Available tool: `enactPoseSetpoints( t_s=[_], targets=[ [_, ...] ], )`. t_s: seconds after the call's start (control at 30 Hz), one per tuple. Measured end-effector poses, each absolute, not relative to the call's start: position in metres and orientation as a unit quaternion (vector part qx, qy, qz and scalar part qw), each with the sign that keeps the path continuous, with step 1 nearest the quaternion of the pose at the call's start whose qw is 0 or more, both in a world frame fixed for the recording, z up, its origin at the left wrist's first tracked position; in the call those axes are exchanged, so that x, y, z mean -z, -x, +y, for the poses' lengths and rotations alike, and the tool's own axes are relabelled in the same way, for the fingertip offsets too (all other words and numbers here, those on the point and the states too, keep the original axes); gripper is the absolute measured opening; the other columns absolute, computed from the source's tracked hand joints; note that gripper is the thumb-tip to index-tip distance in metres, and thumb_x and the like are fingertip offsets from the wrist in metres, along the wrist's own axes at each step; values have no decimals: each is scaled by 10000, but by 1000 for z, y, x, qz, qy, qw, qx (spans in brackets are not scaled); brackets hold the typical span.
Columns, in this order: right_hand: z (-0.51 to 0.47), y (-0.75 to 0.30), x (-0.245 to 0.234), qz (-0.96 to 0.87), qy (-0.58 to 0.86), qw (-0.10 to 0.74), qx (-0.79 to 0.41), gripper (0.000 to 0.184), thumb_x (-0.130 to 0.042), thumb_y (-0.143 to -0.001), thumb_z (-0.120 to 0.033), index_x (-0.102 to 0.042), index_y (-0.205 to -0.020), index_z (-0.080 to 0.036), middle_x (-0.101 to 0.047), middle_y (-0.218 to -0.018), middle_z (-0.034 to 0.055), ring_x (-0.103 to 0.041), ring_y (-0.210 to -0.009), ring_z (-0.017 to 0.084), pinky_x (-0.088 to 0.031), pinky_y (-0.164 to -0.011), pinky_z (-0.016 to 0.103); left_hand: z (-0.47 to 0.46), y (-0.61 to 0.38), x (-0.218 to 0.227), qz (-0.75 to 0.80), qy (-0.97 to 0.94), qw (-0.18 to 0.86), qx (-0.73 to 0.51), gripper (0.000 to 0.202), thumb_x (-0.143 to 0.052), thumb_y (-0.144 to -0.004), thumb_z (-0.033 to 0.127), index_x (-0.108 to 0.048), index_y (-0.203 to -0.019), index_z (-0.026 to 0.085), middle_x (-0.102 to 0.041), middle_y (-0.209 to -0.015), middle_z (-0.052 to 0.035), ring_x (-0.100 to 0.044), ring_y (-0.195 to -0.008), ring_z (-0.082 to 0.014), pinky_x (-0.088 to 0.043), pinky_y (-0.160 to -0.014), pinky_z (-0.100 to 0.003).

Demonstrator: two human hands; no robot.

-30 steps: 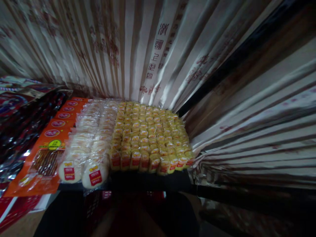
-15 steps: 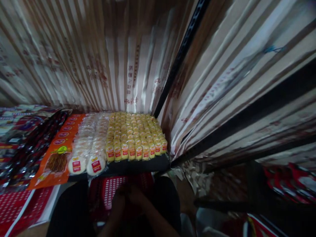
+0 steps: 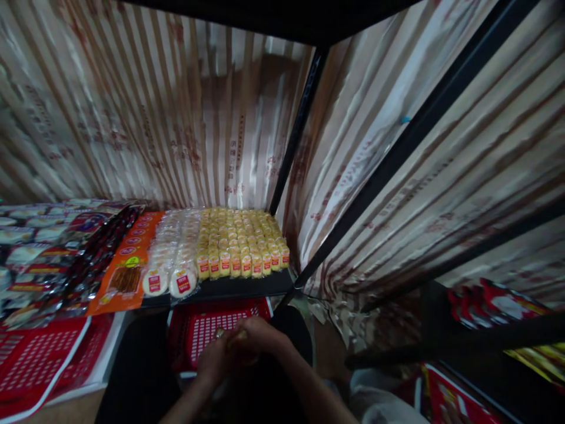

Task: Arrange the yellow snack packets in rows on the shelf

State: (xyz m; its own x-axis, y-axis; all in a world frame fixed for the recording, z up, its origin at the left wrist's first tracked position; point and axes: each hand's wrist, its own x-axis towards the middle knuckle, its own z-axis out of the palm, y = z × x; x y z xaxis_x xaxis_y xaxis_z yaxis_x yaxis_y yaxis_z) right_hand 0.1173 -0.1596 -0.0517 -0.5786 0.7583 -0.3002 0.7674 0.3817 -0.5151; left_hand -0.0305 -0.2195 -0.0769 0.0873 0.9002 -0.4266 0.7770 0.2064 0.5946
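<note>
While the red basket [image 3: 200, 324] sits low in front of me, between my dark-clad knees, my left hand [image 3: 217, 354] and right hand [image 3: 256, 334] meet above its near part. Both have the fingers drawn in. A small, pale, shiny item [image 3: 219, 333] shows at the fingers; it is too dark to identify, and I cannot tell how far either hand is closed or which one has hold of it.

Just beyond the basket, a black shelf [image 3: 247, 287] carries close rows of yellow wrapped packets [image 3: 241, 242]. To their left stand two columns of round white packets [image 3: 183, 282], then an orange pack [image 3: 117, 277] and dark glossy packs [image 3: 97, 250]. A second red basket [image 3: 39, 359] lies below these, at far left. Behind hangs a pleated, printed curtain [image 3: 212, 123], crossed by a black post [image 3: 296, 138]. Red packets [image 3: 474, 303] lie well apart, at right.
</note>
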Motion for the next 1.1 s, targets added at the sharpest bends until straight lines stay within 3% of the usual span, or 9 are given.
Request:
enactPoseSetpoints(
  t_s=[0.1, 0.17, 0.4, 0.6, 0.73, 0.97, 1.1],
  targets=[
    [-156, -117, 31, 843, -435, 27, 314, 320, -677, -650, -267, -656, -969, -256, -701, -912, 16, -635, -878, 211, -432, -706, 233, -221, 35, 63, 668, -669, 312, -91, 330, -450, -817, 354, -601, -1095, 260, -627, -1032, -93, -577, -987, -249, -435, -804, -338],
    [-155, -117, 17, 843, -431, 21, 320, 322, -668, -661, -259, -643, -982, -252, -694, -911, 18, -634, -860, 206, -428, -696, 235, -220, 36, 63, 662, -664, 316, -144, 288, -481, -800, 370, -634, -996, 226, -611, -1037, -86, -554, -997, -221, -420, -836, -304],
    [-148, -124, -5, 819, -448, -124, 337, 491, -625, -686, -174, -538, -1165, -235, -643, -980, 17, -603, -861, 164, -432, -753, 235, -207, 23, 80, 601, -512, 515, -335, 266, -489, -754, 429, -553, -831, 183, -636, -719, -16, -574, -653, -161, -450, -606, -268],
    [-143, -131, 8, 705, -527, -299, 367, 473, -595, -721, -191, -500, -1184, -191, -616, -1012, 45, -598, -741, 131, -492, -684, 244, -187, 5, 57, 531, -465, 561, -432, 356, -518, -721, 394, -514, -987, 158, -673, -870, -58, -627, -780, -180, -485, -690, -288],
    [-141, -134, 21, 594, -564, -422, 389, 429, -587, -733, -249, -493, -1146, -178, -604, -1064, 85, -600, -908, 167, -520, -718, 262, -170, -13, 50, 512, -414, 601, -454, 396, -533, -702, 403, -494, -1007, 153, -661, -987, -97, -633, -863, -202, -512, -705, -307],
    [-140, -138, 39, 538, -571, -449, 427, 349, -525, -776, -328, -522, -1086, -166, -647, -956, 82, -636, -833, 179, -525, -768, 326, -151, -33, 39, 490, -379, 608, -497, 327, -544, -737, 369, -489, -973, 149, -647, -1023, -110, -636, -888, -190, -517, -759, -310],
    [-136, -132, 46, 522, -541, -476, 457, 290, -529, -771, -339, -552, -1014, -181, -657, -950, 73, -640, -857, 185, -523, -783, 323, -144, -27, 44, 543, -395, 581, -461, 291, -539, -741, 343, -517, -964, 157, -664, -885, -61, -635, -761, -171, -510, -627, -275]
  ],
)
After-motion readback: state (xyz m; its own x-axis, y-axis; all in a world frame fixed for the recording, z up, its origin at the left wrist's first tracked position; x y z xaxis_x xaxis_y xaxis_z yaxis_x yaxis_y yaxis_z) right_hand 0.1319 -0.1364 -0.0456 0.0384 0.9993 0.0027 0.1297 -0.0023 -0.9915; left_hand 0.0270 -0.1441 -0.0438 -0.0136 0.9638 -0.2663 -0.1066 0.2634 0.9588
